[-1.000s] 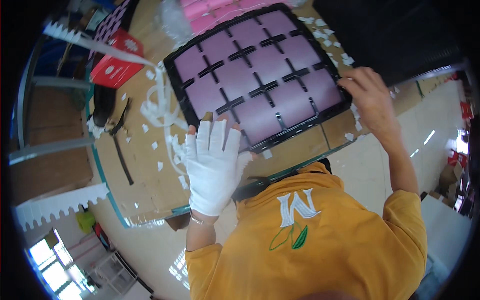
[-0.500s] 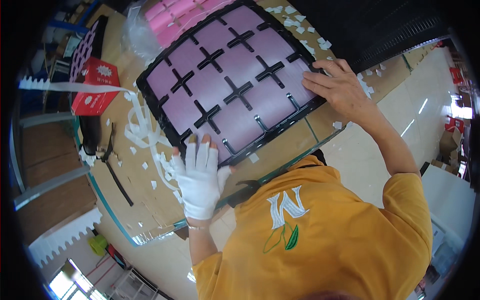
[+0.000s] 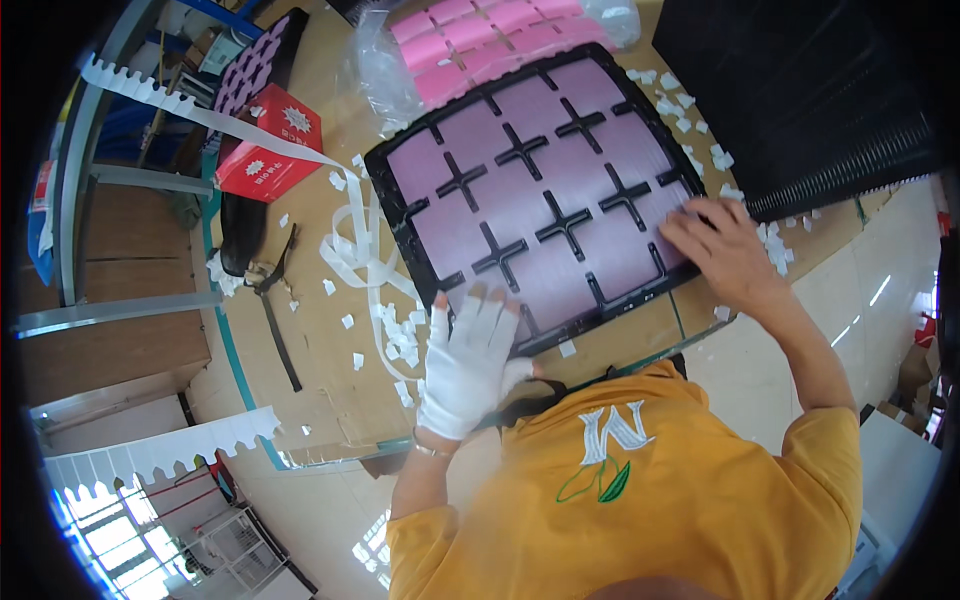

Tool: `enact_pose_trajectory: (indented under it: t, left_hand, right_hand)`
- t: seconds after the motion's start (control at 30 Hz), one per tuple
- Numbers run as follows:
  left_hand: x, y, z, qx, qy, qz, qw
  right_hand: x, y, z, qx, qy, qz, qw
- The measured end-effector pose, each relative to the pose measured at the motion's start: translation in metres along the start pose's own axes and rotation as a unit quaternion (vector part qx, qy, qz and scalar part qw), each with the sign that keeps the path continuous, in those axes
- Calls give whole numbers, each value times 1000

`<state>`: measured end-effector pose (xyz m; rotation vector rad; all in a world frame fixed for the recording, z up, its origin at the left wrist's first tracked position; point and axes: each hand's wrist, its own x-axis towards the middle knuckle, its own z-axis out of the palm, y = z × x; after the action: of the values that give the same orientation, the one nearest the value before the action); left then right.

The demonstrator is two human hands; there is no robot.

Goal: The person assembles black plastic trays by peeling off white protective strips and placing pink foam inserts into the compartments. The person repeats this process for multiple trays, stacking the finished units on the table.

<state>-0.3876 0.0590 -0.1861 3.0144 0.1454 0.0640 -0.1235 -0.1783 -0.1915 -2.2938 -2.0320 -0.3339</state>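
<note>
A black plastic tray (image 3: 588, 312) with raised cross-shaped dividers lies tilted on the table in front of me. Its cells show smooth light-purple sheet material (image 3: 545, 200). My left hand (image 3: 468, 362), in a white glove with bare fingertips, is spread over the tray's near-left corner; its fingertips are slightly blurred. At the near-right corner, my bare right hand (image 3: 735, 255) rests its slightly bent, parted fingers on the rim and the purple surface. The right thumb is hidden.
Pink sheets (image 3: 480, 40) in clear plastic lie behind the tray. A stack of black trays (image 3: 800, 110) stands at right. On the left are a red box (image 3: 270, 150), a curled white strip (image 3: 350, 250), a black strap (image 3: 280, 340) and white scraps (image 3: 400, 340). Metal shelving (image 3: 120, 315) borders the table.
The tray and table appear farther right and lower in the picture as the view shifts. Both hands stay at the tray's near corners; the right fingers have bent a little more.
</note>
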Motion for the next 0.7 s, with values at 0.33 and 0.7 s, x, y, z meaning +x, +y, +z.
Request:
enact_pose_trajectory:
  t: [0.33, 0.7]
  left_hand:
    - [90, -121, -8, 114, 137, -90, 980]
    - [116, -131, -1, 192, 81, -93, 974]
  right_hand:
    - [113, 66, 29, 62, 137, 51, 987]
    - [149, 81, 72, 7, 34, 96, 995]
